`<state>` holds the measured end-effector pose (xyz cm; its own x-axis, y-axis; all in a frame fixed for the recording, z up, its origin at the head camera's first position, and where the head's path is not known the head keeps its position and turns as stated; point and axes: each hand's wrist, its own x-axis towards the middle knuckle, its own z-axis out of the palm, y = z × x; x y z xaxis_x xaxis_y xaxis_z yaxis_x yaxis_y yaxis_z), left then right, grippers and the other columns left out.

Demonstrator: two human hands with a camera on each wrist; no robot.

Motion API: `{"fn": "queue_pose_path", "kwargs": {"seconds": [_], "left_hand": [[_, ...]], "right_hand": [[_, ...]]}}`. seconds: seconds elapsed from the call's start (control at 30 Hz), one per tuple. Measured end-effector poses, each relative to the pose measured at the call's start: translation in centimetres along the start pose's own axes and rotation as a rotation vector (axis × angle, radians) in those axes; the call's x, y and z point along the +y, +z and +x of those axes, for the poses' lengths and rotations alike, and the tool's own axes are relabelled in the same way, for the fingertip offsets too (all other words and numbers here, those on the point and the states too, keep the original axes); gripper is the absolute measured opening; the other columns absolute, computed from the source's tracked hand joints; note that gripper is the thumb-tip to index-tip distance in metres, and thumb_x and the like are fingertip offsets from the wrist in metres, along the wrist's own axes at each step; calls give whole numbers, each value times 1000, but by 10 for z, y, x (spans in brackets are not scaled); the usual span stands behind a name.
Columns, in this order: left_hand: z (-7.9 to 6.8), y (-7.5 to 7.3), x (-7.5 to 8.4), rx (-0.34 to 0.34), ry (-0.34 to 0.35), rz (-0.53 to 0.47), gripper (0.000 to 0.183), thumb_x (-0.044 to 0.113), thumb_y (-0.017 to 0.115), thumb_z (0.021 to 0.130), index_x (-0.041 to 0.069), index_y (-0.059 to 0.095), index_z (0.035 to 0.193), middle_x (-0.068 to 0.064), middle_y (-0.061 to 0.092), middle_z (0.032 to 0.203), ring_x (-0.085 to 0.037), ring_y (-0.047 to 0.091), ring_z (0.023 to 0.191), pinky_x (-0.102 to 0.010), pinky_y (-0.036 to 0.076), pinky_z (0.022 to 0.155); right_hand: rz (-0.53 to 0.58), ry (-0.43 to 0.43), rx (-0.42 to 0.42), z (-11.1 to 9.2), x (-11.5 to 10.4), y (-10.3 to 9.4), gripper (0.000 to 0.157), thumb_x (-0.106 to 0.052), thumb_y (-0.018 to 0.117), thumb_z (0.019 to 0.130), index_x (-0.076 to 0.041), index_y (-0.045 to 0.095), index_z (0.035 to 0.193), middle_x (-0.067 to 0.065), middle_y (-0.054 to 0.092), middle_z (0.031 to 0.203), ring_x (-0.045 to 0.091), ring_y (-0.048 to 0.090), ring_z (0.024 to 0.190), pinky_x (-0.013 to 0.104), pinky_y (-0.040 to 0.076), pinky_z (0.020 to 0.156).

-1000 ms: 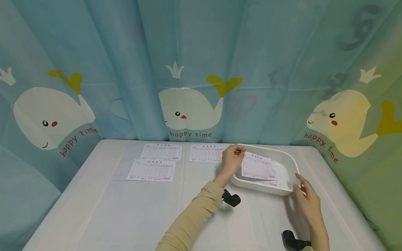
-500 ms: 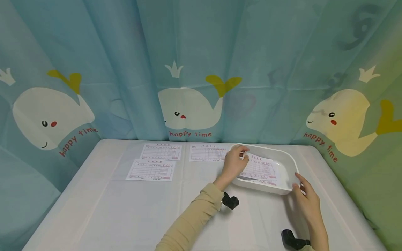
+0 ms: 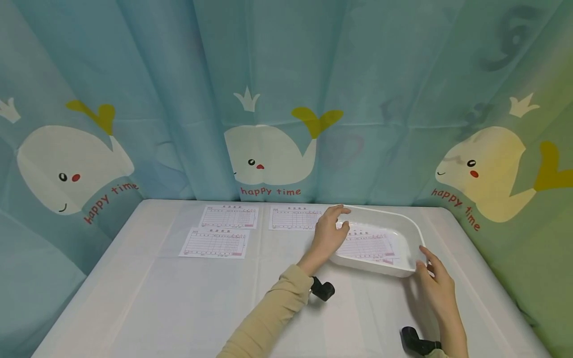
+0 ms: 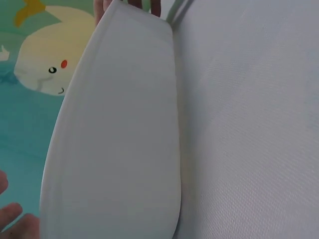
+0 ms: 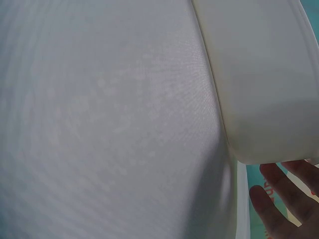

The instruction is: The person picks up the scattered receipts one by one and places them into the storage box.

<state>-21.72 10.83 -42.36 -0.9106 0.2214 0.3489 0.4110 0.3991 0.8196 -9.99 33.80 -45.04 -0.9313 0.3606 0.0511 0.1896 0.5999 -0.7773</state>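
A white tray [image 3: 380, 268] stands at the right of the table, with several printed forms [image 3: 364, 246] lying in its left half. Over the tray's left end is my left hand [image 3: 329, 236], thumb and fingers parted and nothing between them. The left wrist view shows a few of its fingertips [image 4: 15, 219] beside the tray rim. My right hand [image 3: 440, 286] holds the tray at its near right corner, index finger at the rim and thumb by the corner. In the right wrist view its fingers [image 5: 284, 189] lie against the tray's end wall.
Two printed forms lie one behind the other at the left, a back form [image 3: 229, 218] and a front form [image 3: 215, 243]. Another form [image 3: 293, 219] lies left of the tray, partly behind my left hand. A whale-print curtain [image 3: 277, 99] hangs behind the white-covered table [image 3: 179, 303].
The form my left hand held raised has come down flat onto the forms in the tray. The left hand has let go and drawn slightly left. My right hand stays at the tray corner.
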Motion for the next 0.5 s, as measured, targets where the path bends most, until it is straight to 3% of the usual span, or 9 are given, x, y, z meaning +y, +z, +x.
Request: {"fn": "queue_pose_path", "kwargs": {"seconds": [0.23,0.4,0.47,0.5], "left_hand": [[-8,-10,-4,55,36,-51,28,3,59,89,7,66,116,-8,68,113,-21,65,104,-29,55,86],[-15,-20,-6,69,51,-76,26,1,59,89,7,68,112,-6,69,109,-18,67,97,-24,55,80],[-18,-25,-8,66,47,-85,25,1,59,89,7,68,112,-6,69,108,-18,66,97,-23,55,79],[-20,-27,-9,65,43,-89,25,1,59,89,7,68,112,-6,70,108,-19,66,97,-22,54,79]], "right_hand": [[0,14,16,0,-1,1,50,-27,38,102,-9,35,148,27,34,150,38,44,123,28,38,88],[11,15,10,0,-1,1,51,-27,37,102,-8,34,149,28,32,151,42,42,126,42,39,95],[14,19,12,-1,-1,1,51,-27,37,102,-8,34,149,28,32,151,42,42,127,44,39,96],[-4,19,16,0,0,2,50,-27,37,102,-8,34,149,27,33,151,41,43,126,40,40,94]]}}
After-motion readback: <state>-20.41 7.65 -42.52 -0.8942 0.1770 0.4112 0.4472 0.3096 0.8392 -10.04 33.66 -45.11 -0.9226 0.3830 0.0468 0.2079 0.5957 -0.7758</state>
